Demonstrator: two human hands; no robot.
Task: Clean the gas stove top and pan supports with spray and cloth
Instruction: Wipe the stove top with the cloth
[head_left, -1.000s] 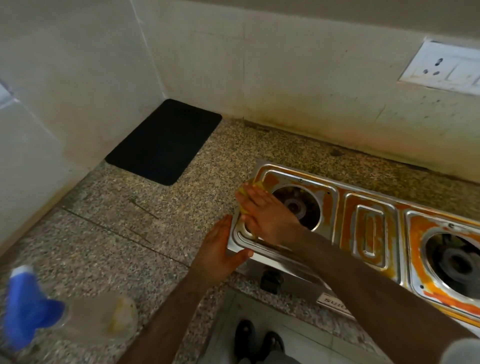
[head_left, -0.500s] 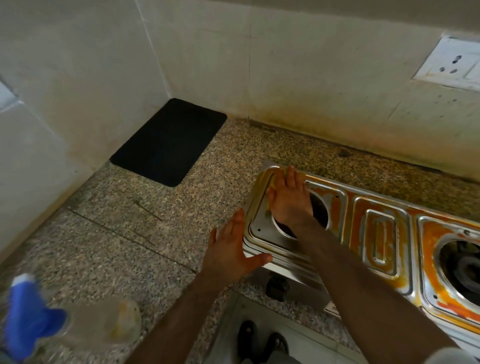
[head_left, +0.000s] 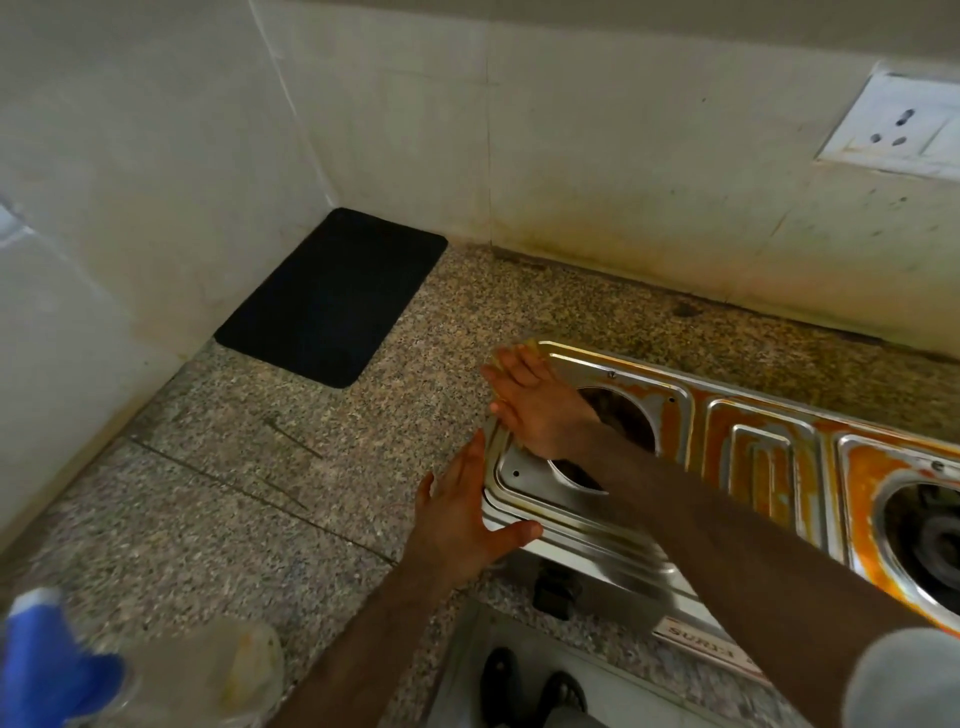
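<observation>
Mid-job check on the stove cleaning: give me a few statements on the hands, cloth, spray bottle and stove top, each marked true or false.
1. The right hand presses a yellow cloth flat on the far left corner of the steel gas stove top. True.
2. The left hand holds the spray bottle. False: it rests open against the stove's left edge.
3. The clear spray bottle with the blue trigger head lies on the speckled granite counter at the near left. True.
4. The stove top is wiped clean all over. False: orange residue covers its middle and right sections.
5. A black rectangular mat lies in the counter corner. True.
</observation>
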